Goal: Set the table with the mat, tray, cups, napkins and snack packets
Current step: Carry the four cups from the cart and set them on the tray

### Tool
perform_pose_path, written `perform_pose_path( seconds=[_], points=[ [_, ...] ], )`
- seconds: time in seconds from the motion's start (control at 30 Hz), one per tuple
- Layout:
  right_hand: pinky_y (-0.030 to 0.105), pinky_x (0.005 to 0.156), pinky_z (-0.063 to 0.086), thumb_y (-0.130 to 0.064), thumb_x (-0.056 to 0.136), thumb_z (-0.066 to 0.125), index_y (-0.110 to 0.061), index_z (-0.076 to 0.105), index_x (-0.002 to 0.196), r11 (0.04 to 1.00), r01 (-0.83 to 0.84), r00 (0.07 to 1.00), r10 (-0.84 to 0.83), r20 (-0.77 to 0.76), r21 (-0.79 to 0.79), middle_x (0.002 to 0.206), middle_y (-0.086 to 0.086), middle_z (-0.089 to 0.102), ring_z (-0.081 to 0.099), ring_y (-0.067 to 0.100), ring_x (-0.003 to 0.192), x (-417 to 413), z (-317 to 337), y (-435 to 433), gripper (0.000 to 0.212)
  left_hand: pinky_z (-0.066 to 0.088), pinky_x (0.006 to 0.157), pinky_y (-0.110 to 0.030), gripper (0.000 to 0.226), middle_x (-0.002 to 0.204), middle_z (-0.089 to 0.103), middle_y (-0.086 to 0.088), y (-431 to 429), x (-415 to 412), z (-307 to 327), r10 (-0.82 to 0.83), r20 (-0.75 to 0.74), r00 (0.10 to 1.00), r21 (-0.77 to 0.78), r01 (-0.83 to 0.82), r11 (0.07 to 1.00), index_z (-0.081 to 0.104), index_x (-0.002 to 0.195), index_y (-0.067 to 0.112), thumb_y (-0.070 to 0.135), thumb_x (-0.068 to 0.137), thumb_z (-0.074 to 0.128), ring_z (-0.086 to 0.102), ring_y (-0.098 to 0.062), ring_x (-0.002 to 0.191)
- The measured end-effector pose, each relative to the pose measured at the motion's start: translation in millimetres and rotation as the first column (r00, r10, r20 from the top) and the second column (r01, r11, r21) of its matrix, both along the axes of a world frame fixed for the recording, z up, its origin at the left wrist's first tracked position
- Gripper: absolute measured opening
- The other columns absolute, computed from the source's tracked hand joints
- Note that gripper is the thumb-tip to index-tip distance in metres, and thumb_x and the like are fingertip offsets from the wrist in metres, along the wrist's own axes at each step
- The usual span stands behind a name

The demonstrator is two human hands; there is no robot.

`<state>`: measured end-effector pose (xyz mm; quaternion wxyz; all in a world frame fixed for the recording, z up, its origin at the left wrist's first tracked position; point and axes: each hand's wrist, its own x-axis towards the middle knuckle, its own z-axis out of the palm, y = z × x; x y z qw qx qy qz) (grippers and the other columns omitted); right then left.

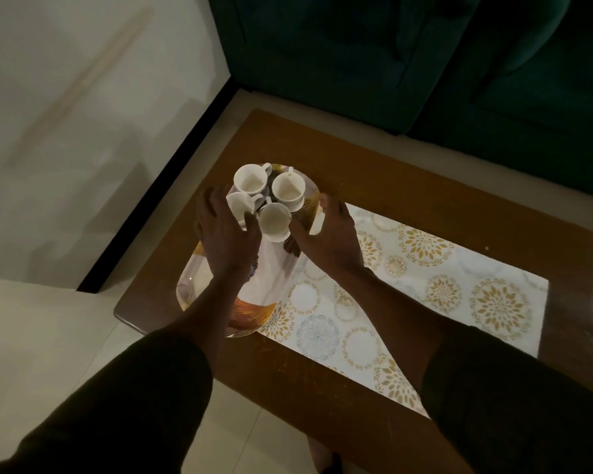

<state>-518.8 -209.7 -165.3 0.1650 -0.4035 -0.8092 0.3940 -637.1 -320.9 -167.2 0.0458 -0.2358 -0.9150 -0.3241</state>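
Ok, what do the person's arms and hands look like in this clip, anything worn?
Both hands, left hand and right hand, are bare: no gloves, rings or watch visible. Forearms are uncovered; dark sleeves end near the elbows. Dim light hides finer detail.

Below me a brown wooden tabletop (408,186) stands on pale floor tiles (42,336). Beyond its far edge I see a dark green sofa (374,56), and a white wall (83,114) to the left.

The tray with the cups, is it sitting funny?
A little. The tray lies at the table's left end, only partly on the mat, and all four cups crowd its far end. Nothing looks spilled or broken.
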Motion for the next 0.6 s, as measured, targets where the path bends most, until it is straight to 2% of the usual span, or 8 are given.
perform_pose_path(
  seconds=[0.1,0.17,0.3,0.47,0.6],
  points=[
    [0.035,0.081,0.048,-0.054,0.084,0.060,-0.018,0.044,0.133,0.996,0.049,0.997,-0.054,0.053,0.080,0.134,0.004,0.049,0.054,0.023,0.119,22.3,9.3,17.2,0.062,0.040,0.105,-0.049,0.053,0.134,0.047,-0.015,21.7,21.6,15.2,-0.107,-0.047,0.993,-0.030,0.106,0.994,0.047,0.129,0.009,0.029,0.081,0.054,0.046,-0.032,0.125],
    [0.033,0.080,0.049,-0.053,0.088,0.055,-0.018,0.046,0.131,0.989,0.072,0.993,-0.083,0.079,0.133,0.134,0.003,0.050,0.056,0.022,0.117,42.6,13.1,29.0,0.056,0.042,0.103,-0.048,0.053,0.137,0.047,-0.014,36.5,41.0,20.6,-0.169,-0.045,0.985,-0.046,0.167,0.985,0.047,0.132,0.011,0.030,0.083,0.054,0.046,-0.033,0.126],
    [0.032,0.077,0.052,-0.043,0.094,0.052,-0.015,0.053,0.123,0.978,0.130,0.988,-0.141,0.056,0.161,0.127,0.003,0.055,0.059,0.021,0.111,93.0,20.1,53.0,0.041,0.049,0.094,-0.049,0.046,0.133,0.050,-0.019,64.2,86.5,20.9,-0.295,-0.048,0.954,-0.075,0.291,0.954,0.052,0.126,0.007,0.021,0.082,0.055,0.050,-0.038,0.123],
    [0.036,0.079,0.057,-0.034,0.095,0.052,-0.011,0.060,0.112,0.968,0.172,0.983,-0.182,0.037,0.184,0.117,0.005,0.061,0.061,0.020,0.104,174.1,34.4,85.0,0.029,0.049,0.096,-0.048,0.041,0.131,0.052,-0.013,98.2,154.3,17.5,-0.416,-0.026,0.909,-0.124,0.410,0.904,0.051,0.126,0.014,0.024,0.087,0.059,0.048,-0.033,0.127],
    [0.036,0.080,0.054,-0.022,0.093,0.055,-0.008,0.065,0.103,0.951,0.224,0.971,-0.236,0.031,0.211,0.111,0.008,0.063,0.060,0.023,0.103,246.4,46.5,113.1,0.020,0.054,0.084,-0.042,0.038,0.128,0.052,-0.005,138.2,209.8,25.7,-0.534,0.023,0.845,-0.111,0.533,0.839,0.049,0.124,0.019,0.026,0.088,0.061,0.057,-0.027,0.114]
  ],
)
